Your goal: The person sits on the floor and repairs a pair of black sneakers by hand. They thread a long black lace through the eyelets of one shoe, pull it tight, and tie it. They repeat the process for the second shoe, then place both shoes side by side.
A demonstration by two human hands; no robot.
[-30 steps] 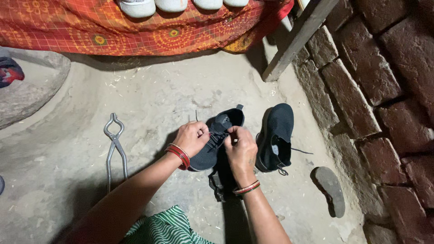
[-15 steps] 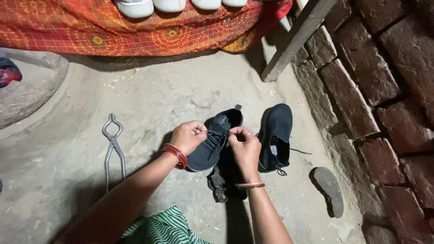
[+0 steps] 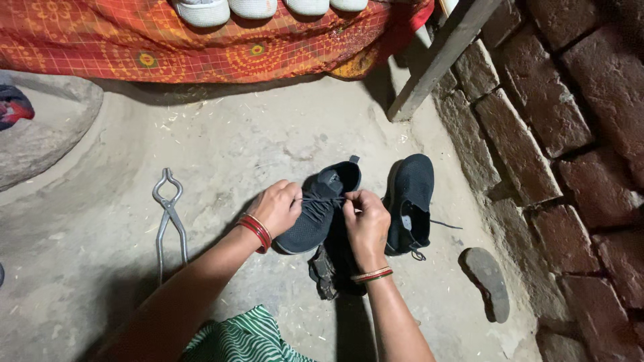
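Dark shoe [image 3: 320, 213] on the dusty floor [image 3: 221, 141], left hand [image 3: 276, 208] and right hand [image 3: 365, 221] each with a pinching grip on its lace [image 3: 323, 199], second shoe [image 3: 409, 204] just beside, metal tongs [image 3: 169, 218] well apart, brick wall [image 3: 557, 134] near

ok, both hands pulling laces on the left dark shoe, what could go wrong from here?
1. The left hand and right hand pull the lace taut in opposite directions; uneven pull could tip or drag the dark shoe, since nothing else pins it.
2. The second shoe lies close beside the right hand, its loose lace trailing on the floor; it might get snagged or nudged.
3. Dim light may hide the eyelets.
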